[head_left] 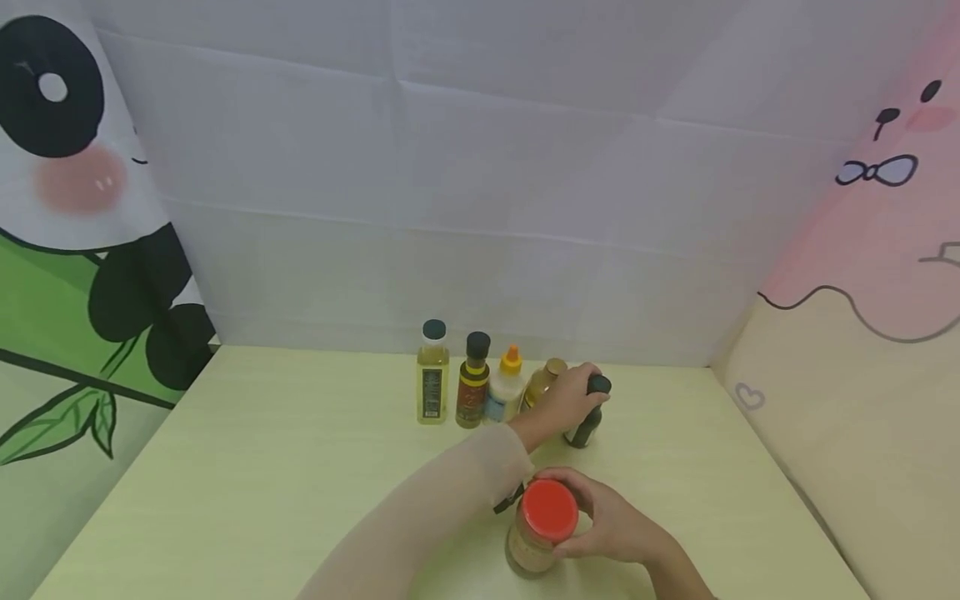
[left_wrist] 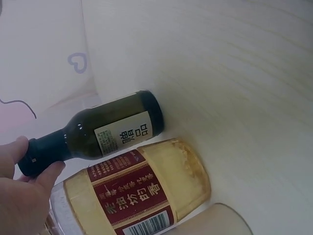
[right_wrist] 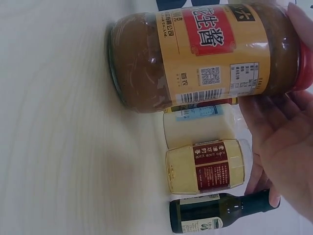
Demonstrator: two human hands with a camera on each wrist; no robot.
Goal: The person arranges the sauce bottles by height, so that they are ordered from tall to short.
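My left hand [head_left: 564,403] pinches the dark cap of a small dark green glass bottle [left_wrist: 115,129] at the right end of a row of bottles. The bottle stands upright close beside an oil bottle [left_wrist: 132,193] with a dark red label. Nearer the front, my right hand [head_left: 622,523] grips a peanut butter jar [right_wrist: 215,58] near its red lid [head_left: 550,510], thumb on one side and fingers on the other. The jar is upright; I cannot tell whether its base touches the table. The left forearm passes behind and left of the jar.
Left of the green bottle stand a squeeze bottle [head_left: 505,393] with an orange tip, a dark brown bottle [head_left: 472,396] and a tall pale oil bottle [head_left: 432,383]. A white cloth wall [head_left: 480,275] rises behind the pale table [head_left: 300,467].
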